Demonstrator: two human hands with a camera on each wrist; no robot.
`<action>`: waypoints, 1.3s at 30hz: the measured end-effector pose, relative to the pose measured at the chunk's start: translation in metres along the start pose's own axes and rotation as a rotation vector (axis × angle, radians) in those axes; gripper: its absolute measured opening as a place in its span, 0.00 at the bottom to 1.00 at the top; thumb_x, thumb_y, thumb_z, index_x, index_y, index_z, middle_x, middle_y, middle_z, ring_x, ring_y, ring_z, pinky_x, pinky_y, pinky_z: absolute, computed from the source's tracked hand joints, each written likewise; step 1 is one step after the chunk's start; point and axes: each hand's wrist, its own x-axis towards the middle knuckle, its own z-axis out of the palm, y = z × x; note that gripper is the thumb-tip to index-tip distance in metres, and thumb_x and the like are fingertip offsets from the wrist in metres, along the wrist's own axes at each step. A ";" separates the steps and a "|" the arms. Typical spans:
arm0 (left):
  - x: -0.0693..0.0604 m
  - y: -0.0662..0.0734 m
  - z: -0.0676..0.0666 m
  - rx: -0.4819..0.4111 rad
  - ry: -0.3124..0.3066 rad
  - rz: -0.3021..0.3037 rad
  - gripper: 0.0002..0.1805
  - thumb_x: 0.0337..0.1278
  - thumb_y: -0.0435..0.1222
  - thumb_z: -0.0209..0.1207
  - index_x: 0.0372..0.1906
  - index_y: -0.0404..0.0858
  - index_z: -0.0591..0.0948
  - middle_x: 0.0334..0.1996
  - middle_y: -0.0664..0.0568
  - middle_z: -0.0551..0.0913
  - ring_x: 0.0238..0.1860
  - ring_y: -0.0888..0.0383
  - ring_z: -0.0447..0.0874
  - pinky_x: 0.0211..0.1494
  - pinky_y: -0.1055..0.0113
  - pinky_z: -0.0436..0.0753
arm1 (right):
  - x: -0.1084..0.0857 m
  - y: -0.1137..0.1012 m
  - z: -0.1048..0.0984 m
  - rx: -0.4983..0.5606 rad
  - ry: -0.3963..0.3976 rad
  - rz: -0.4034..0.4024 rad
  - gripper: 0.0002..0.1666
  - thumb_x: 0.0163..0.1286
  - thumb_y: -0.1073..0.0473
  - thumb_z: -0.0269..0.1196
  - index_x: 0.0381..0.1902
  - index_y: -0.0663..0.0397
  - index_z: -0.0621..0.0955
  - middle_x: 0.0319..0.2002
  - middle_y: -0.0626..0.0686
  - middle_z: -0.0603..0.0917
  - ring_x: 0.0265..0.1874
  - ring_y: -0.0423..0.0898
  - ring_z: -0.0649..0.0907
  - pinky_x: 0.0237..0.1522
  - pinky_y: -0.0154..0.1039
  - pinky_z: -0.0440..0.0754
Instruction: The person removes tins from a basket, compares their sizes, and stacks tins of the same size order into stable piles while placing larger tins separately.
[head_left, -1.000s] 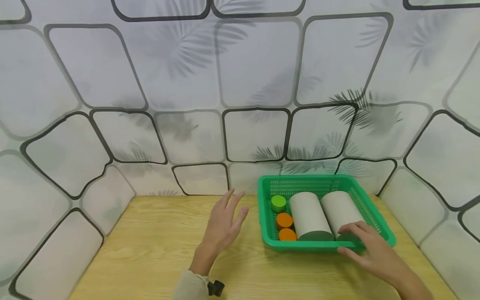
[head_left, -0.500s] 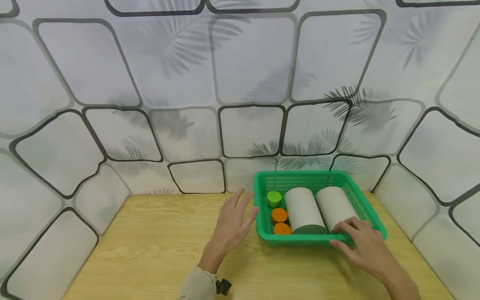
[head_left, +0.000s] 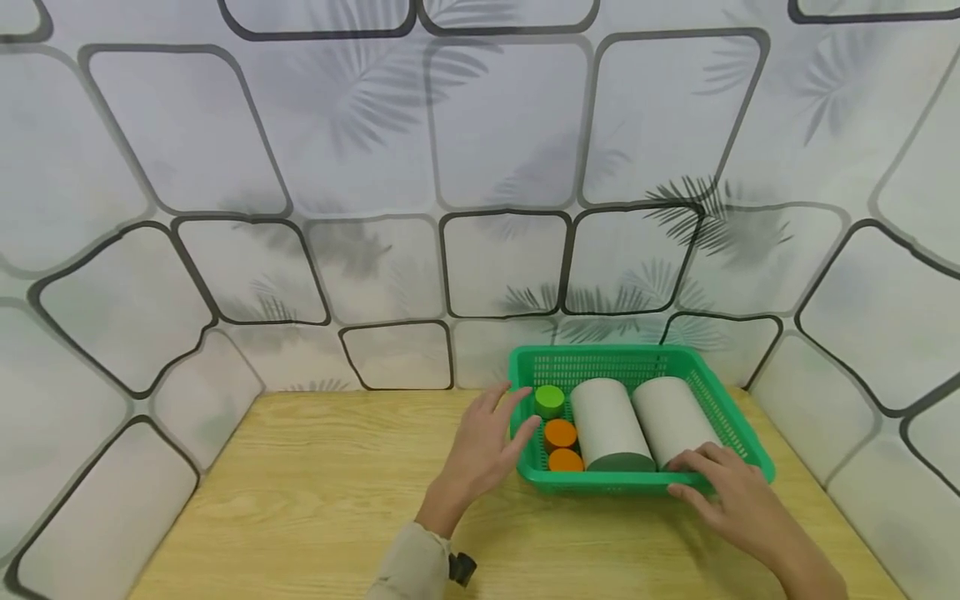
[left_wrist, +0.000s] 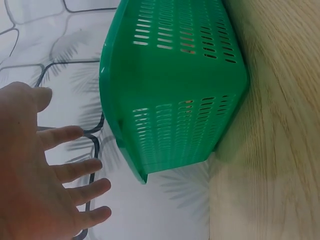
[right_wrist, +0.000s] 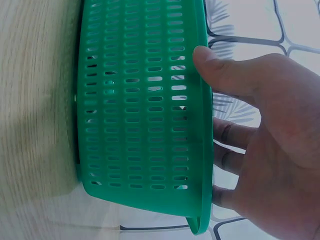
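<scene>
A green plastic basket (head_left: 600, 482) stands at the right of the table. My right hand (head_left: 738, 504) is at its front right rim, fingers hooked over into the basket and thumb on the outside; the right wrist view shows this hand (right_wrist: 280, 115) gripping the basket rim (right_wrist: 204, 150). By the basket's left side, my left hand (head_left: 480, 446) is raised with spread fingers. Seen in the left wrist view, that hand (left_wrist: 40, 170) holds nothing, and a gap separates it from the basket (left_wrist: 160, 75).
Inside the basket lie two large white cylinders (head_left: 609, 417) (head_left: 675, 417) with green ends. Along its left side are a small green-topped piece (head_left: 550, 400) and two orange-topped ones (head_left: 560, 433) (head_left: 566, 460). A patterned backdrop (head_left: 390, 275) surrounds the wooden table (head_left: 315, 483).
My left hand has moved right, up close to the basket's left side. My right hand has stayed at the front rim. The head view has shifted slightly.
</scene>
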 end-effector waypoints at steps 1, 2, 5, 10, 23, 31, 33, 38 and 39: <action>0.002 0.000 0.002 0.003 -0.016 0.008 0.31 0.80 0.58 0.43 0.75 0.47 0.71 0.74 0.42 0.67 0.73 0.41 0.65 0.73 0.41 0.65 | 0.000 0.001 0.000 0.002 0.009 -0.013 0.19 0.50 0.57 0.81 0.38 0.36 0.85 0.35 0.37 0.80 0.34 0.42 0.80 0.27 0.37 0.73; 0.005 0.000 0.003 0.007 -0.030 0.021 0.30 0.80 0.57 0.45 0.74 0.46 0.72 0.74 0.42 0.68 0.73 0.42 0.66 0.73 0.42 0.66 | -0.001 0.002 0.000 0.002 0.015 -0.022 0.19 0.49 0.57 0.81 0.38 0.36 0.85 0.35 0.37 0.80 0.34 0.42 0.80 0.27 0.36 0.74; 0.012 0.002 0.008 0.016 -0.076 0.060 0.27 0.79 0.53 0.49 0.73 0.45 0.73 0.73 0.45 0.69 0.72 0.44 0.67 0.73 0.45 0.68 | -0.001 0.003 -0.001 0.011 0.016 -0.033 0.20 0.50 0.58 0.81 0.39 0.37 0.85 0.35 0.38 0.80 0.34 0.42 0.80 0.27 0.36 0.75; 0.023 0.003 0.016 0.021 -0.128 0.109 0.23 0.77 0.47 0.57 0.70 0.45 0.75 0.68 0.49 0.74 0.68 0.51 0.73 0.69 0.54 0.74 | -0.001 0.004 -0.002 0.021 0.012 -0.035 0.20 0.50 0.59 0.80 0.39 0.37 0.86 0.35 0.38 0.80 0.34 0.41 0.80 0.28 0.37 0.75; 0.048 0.004 0.034 0.123 -0.247 0.161 0.22 0.70 0.42 0.64 0.66 0.45 0.79 0.62 0.52 0.78 0.61 0.54 0.78 0.64 0.62 0.78 | 0.000 0.003 -0.002 0.025 0.023 -0.037 0.19 0.50 0.58 0.81 0.39 0.37 0.86 0.35 0.37 0.80 0.35 0.40 0.80 0.29 0.37 0.76; 0.058 0.006 0.046 0.323 -0.321 0.173 0.18 0.67 0.45 0.67 0.60 0.52 0.83 0.61 0.56 0.79 0.63 0.54 0.75 0.68 0.51 0.73 | -0.001 0.003 -0.001 0.039 0.016 -0.037 0.19 0.51 0.58 0.80 0.39 0.37 0.86 0.35 0.36 0.80 0.34 0.38 0.79 0.29 0.37 0.76; 0.060 0.007 0.047 0.371 -0.350 0.174 0.17 0.67 0.45 0.67 0.59 0.54 0.83 0.61 0.56 0.79 0.62 0.53 0.76 0.68 0.48 0.73 | -0.001 0.003 -0.001 0.043 0.019 -0.044 0.19 0.51 0.58 0.80 0.39 0.37 0.86 0.35 0.36 0.80 0.35 0.38 0.79 0.29 0.37 0.77; 0.064 0.010 0.053 0.444 -0.378 0.182 0.16 0.66 0.45 0.68 0.57 0.57 0.83 0.58 0.57 0.81 0.58 0.52 0.78 0.61 0.50 0.75 | -0.001 0.002 -0.002 0.046 0.022 -0.043 0.19 0.50 0.59 0.80 0.39 0.37 0.86 0.35 0.35 0.79 0.34 0.38 0.79 0.29 0.37 0.77; 0.065 0.012 0.054 0.451 -0.378 0.181 0.15 0.66 0.45 0.68 0.56 0.57 0.84 0.57 0.57 0.81 0.56 0.52 0.78 0.58 0.52 0.76 | -0.001 0.002 -0.002 0.045 0.021 -0.041 0.19 0.50 0.59 0.80 0.39 0.37 0.86 0.35 0.35 0.79 0.34 0.37 0.79 0.29 0.37 0.77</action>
